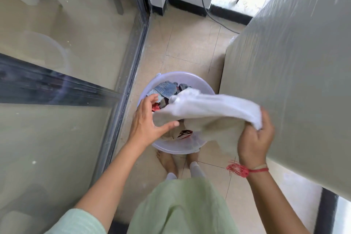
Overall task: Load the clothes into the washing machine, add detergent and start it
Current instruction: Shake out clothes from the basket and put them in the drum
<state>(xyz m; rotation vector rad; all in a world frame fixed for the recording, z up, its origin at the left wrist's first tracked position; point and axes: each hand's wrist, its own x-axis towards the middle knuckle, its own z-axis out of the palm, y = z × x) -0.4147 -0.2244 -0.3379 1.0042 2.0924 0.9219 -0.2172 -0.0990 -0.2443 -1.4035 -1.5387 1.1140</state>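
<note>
A pale lilac plastic tub [207, 87] stands on the tiled floor in front of my feet, filled with mixed clothes, among them a denim piece [166, 88] and a red patterned piece [185, 133]. My right hand [255, 138] grips one end of a white cloth [210, 110], lifted above the tub and stretched toward the left. My left hand [148, 119] hovers over the tub's left side with fingers spread, next to the cloth's other end. A big box-shaped object wrapped in clear plastic [296, 74], possibly the washing machine, fills the right side.
A glass sliding door [66, 81] with a metal frame runs along the left. A black cable [212, 17] trails across the floor at the back, near a white wall with a dark skirting. The tiled strip between the door and the wrapped object is narrow.
</note>
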